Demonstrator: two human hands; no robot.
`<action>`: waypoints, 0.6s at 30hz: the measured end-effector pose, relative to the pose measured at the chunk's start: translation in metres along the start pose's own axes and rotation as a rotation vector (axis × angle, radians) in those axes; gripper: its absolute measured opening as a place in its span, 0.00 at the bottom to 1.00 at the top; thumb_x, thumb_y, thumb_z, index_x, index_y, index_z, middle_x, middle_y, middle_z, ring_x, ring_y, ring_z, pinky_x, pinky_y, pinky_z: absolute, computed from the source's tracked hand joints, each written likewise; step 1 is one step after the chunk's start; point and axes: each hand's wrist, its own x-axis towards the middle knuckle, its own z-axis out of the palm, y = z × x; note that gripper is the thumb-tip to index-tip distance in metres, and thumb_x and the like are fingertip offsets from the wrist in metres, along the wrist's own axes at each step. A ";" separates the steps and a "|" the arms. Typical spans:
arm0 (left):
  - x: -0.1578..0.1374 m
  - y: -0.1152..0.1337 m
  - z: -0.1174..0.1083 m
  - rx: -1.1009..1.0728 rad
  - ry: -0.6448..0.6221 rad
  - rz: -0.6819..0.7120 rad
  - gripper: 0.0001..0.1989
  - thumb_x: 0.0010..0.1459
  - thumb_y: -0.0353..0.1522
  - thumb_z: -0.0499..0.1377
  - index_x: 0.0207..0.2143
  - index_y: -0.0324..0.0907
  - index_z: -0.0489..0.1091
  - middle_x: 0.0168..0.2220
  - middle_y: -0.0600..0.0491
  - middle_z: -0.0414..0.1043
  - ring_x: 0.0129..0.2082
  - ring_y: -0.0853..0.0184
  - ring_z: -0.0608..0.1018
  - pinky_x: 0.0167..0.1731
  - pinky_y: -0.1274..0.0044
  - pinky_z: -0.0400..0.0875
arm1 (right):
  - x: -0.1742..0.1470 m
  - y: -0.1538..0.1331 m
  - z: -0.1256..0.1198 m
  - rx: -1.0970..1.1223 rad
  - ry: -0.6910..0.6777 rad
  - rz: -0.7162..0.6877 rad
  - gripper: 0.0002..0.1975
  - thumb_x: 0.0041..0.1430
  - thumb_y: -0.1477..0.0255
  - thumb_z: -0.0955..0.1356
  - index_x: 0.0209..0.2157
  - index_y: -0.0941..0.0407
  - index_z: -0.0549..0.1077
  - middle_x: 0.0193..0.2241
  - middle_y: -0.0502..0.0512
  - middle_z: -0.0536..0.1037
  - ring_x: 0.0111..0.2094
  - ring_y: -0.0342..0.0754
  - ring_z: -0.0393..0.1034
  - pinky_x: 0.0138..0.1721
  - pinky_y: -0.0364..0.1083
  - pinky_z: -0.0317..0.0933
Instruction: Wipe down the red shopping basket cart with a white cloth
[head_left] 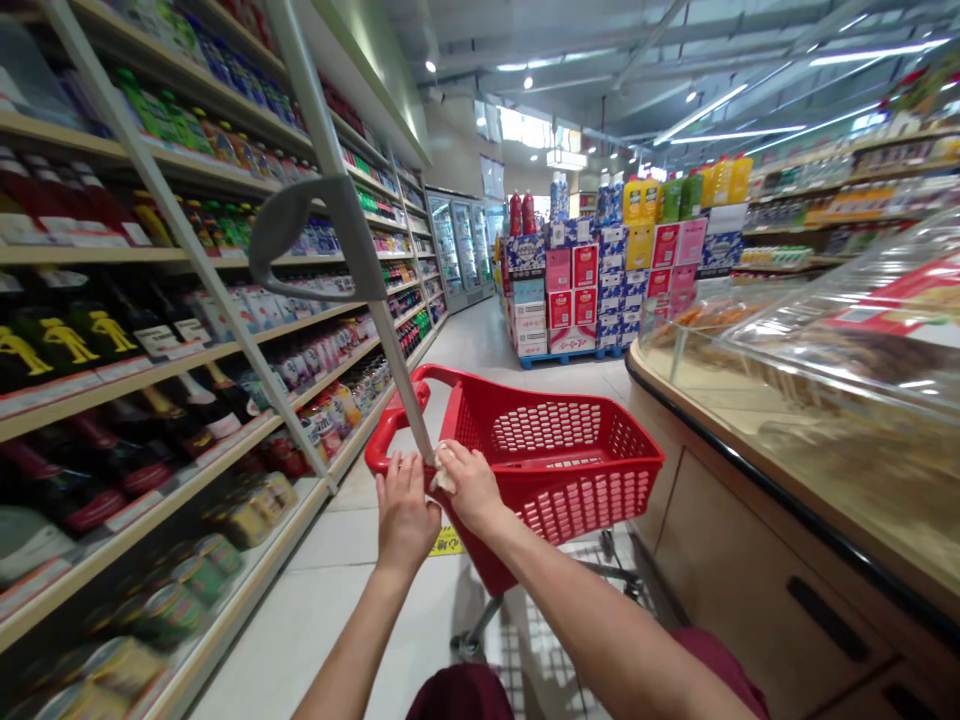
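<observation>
A red plastic shopping cart [551, 470] stands in front of me, its basket perforated with small slots. My left hand [407, 515] holds the near part of the red cart handle [382, 435], fingers laid over it. Just to its right, my right hand [469, 487] presses a crumpled whitish cloth or tissue [445, 472] against the cart's rim, beside the foot of a metal pole [401, 370]. This pole rises tilted from the cart and carries a grey loop handle [360, 240]. My palms and part of the cloth are hidden.
Shelves [172, 350] with bottles and cans line the left side. At right is a wooden counter [735, 530] with clear-lidded food packs [862, 320]. Stacked drink boxes [585, 285] stand ahead on a blue pallet, glass-door fridges [459, 240] behind. A yellow floor sign [448, 542] lies below the cart.
</observation>
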 end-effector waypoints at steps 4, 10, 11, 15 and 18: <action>-0.003 -0.005 0.001 -0.016 0.037 0.020 0.27 0.46 0.25 0.46 0.52 0.30 0.56 0.54 0.40 0.58 0.58 0.56 0.52 0.56 0.60 0.46 | -0.042 0.065 -0.025 -0.077 0.078 -0.125 0.26 0.46 0.85 0.60 0.48 0.53 0.66 0.53 0.55 0.64 0.53 0.47 0.57 0.52 0.52 0.50; -0.003 0.000 0.009 -0.069 0.132 0.009 0.26 0.47 0.28 0.48 0.51 0.30 0.57 0.52 0.39 0.61 0.57 0.54 0.55 0.55 0.57 0.47 | -0.078 0.098 -0.031 -0.202 0.258 0.047 0.26 0.45 0.88 0.57 0.45 0.55 0.69 0.51 0.58 0.66 0.54 0.48 0.55 0.52 0.53 0.51; -0.003 0.000 0.009 -0.070 0.140 0.011 0.26 0.48 0.28 0.48 0.51 0.30 0.57 0.52 0.38 0.61 0.57 0.53 0.55 0.54 0.57 0.47 | -0.074 0.087 -0.026 -0.181 0.226 -0.006 0.26 0.45 0.88 0.58 0.45 0.55 0.69 0.52 0.57 0.65 0.55 0.48 0.54 0.53 0.52 0.51; -0.007 -0.001 0.003 -0.069 0.120 0.056 0.27 0.48 0.27 0.48 0.53 0.32 0.54 0.52 0.39 0.60 0.57 0.54 0.54 0.54 0.57 0.47 | -0.057 0.067 -0.022 -0.165 0.137 -0.105 0.25 0.48 0.86 0.60 0.48 0.54 0.67 0.54 0.54 0.62 0.57 0.49 0.48 0.54 0.53 0.49; -0.011 0.009 -0.002 -0.077 0.179 0.059 0.30 0.49 0.27 0.48 0.57 0.34 0.47 0.55 0.39 0.57 0.58 0.55 0.53 0.54 0.58 0.47 | -0.065 0.096 -0.039 -0.255 0.141 0.023 0.24 0.48 0.86 0.60 0.47 0.56 0.68 0.51 0.57 0.66 0.55 0.51 0.53 0.52 0.54 0.51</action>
